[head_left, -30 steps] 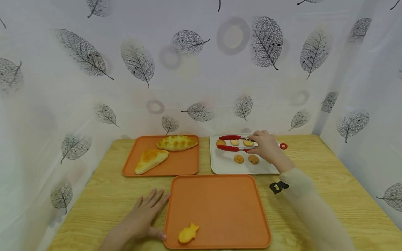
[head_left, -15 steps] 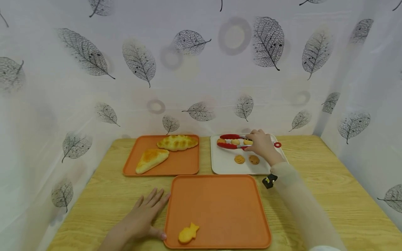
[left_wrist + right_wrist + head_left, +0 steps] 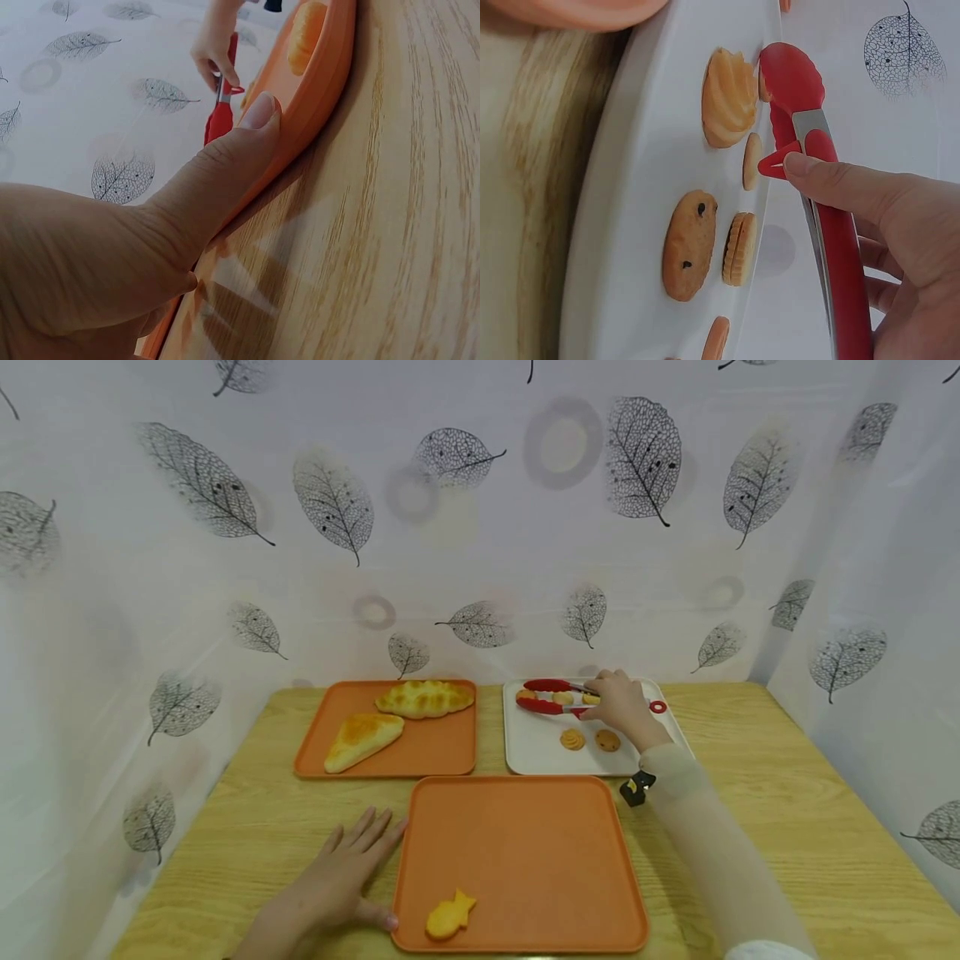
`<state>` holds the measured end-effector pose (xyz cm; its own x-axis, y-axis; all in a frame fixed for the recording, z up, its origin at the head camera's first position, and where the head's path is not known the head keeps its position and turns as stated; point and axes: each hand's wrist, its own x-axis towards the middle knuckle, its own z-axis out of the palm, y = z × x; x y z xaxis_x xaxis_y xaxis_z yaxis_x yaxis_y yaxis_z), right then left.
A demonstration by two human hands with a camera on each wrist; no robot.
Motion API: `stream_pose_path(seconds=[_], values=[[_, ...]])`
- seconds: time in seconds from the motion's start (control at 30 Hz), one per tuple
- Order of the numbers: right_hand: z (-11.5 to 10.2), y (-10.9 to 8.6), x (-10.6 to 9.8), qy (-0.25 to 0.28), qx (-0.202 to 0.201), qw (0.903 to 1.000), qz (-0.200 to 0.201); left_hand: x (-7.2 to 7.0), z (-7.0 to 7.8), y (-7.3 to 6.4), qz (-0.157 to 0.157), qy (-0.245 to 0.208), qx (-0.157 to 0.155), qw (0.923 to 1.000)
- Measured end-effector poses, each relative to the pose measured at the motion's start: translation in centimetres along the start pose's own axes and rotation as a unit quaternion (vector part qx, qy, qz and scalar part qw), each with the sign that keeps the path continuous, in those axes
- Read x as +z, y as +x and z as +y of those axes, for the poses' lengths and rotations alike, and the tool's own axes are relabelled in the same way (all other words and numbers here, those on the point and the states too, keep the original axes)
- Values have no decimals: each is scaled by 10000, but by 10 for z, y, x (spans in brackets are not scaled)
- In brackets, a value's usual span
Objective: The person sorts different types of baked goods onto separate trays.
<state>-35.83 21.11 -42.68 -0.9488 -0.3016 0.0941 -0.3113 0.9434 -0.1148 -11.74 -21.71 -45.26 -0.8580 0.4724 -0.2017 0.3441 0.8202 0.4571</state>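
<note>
My right hand (image 3: 622, 700) grips red-tipped tongs (image 3: 832, 247) by the handles over the white tray (image 3: 528, 752). The parted tong tips stand at either side of the leftmost cookie (image 3: 527, 695) in the back row. In front of the tongs lie a swirled cookie (image 3: 729, 97) and a chocolate-chip cookie (image 3: 690, 246); a sandwich cookie (image 3: 740, 249) shows behind. My left hand (image 3: 337, 881) lies with fingers spread at the left rim of the near orange tray (image 3: 517, 852), its thumb touching that rim. A yellow fish-shaped piece (image 3: 450, 917) lies in this tray's front left corner.
Back left, a second orange tray (image 3: 442, 756) carries a triangular bread (image 3: 363, 742) and a long ridged bread (image 3: 424, 699). A leaf-patterned curtain (image 3: 480, 552) closes off the rear and sides of the wooden table (image 3: 772, 777).
My right hand and forearm have shifted left, and the tongs have moved slightly further back over the rear cookies. My left hand, the breads and the fish-shaped piece stay put.
</note>
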Motion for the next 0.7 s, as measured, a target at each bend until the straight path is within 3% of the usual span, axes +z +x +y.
stream_pose_path(seconds=[0.37,0.7], values=[[-4,-9,-7,-32,-14,9999,109,-1,0,-1,-6,-5,32,10000],[-17,-37,-24,31,-302,9990,339,-2,2,-1,-11,-13,2,10000]])
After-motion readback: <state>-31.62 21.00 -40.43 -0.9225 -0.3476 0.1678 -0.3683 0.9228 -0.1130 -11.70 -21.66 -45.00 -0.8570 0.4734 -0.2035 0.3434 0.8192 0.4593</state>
